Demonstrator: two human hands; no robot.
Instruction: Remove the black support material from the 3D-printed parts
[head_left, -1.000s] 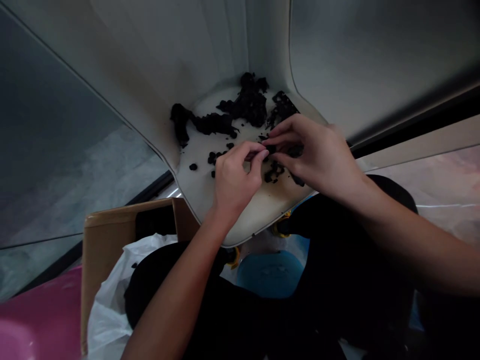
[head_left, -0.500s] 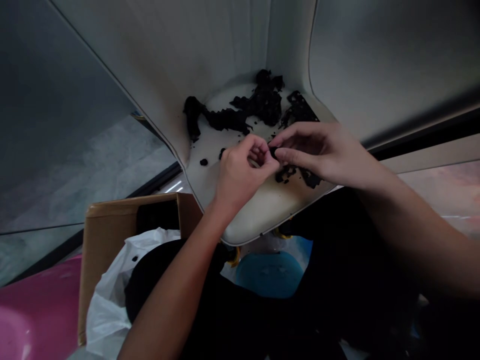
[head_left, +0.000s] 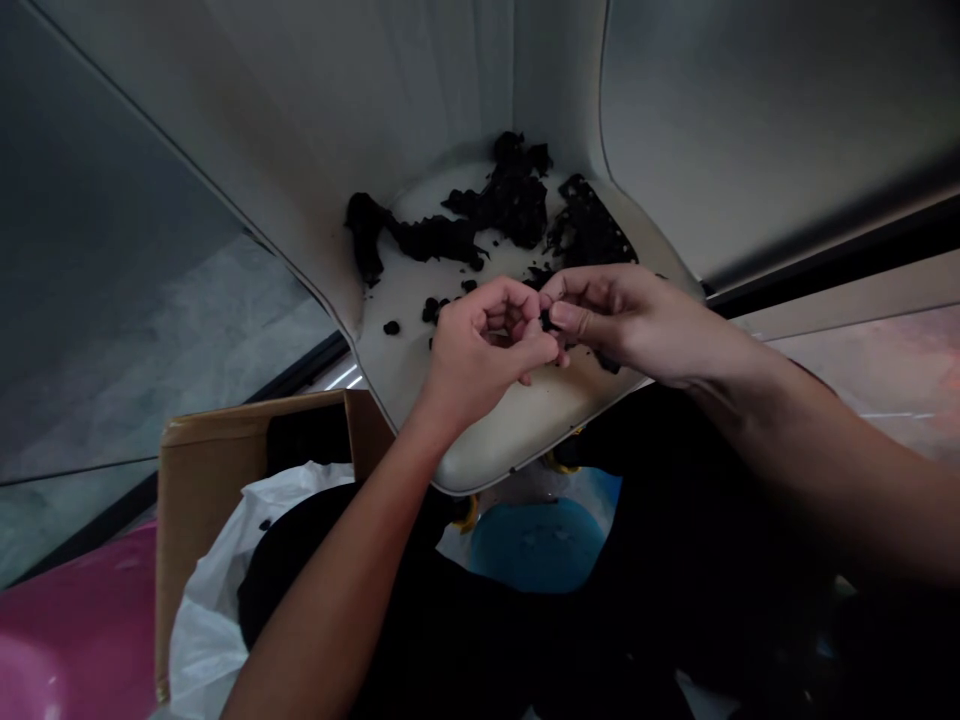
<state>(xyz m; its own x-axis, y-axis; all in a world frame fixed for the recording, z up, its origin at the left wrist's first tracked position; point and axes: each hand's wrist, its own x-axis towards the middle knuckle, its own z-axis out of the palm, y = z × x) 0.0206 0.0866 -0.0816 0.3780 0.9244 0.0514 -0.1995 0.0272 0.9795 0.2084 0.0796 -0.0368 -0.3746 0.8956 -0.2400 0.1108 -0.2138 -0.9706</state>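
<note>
Over a pale chair seat (head_left: pixel 510 430), my left hand (head_left: pixel 484 345) and my right hand (head_left: pixel 622 320) meet at the fingertips. A small black piece (head_left: pixel 547 319) is pinched between my right thumb and fingers. My left thumb and fingers are curled against the same piece, with their tips partly hidden. Behind the hands lie torn, ragged black scraps (head_left: pixel 517 205), a long crumpled black strip (head_left: pixel 435 238) and a flat black sheet dotted with small holes (head_left: pixel 596 225). Small black lumps (head_left: pixel 391 327) sit left of my left hand.
A cardboard box (head_left: pixel 180 520) stands at the lower left, beside a white plastic bag (head_left: pixel 206 610) and a pink plastic surface (head_left: pixel 82 620). Below the seat's front edge is a blue stool or basin-like object (head_left: pixel 536 545). Grey panels rise behind the seat.
My right hand has drawn in closer to my left, its fingers now more curled around the small black piece. The whole view has shifted slightly, so the seat appears further left.
</note>
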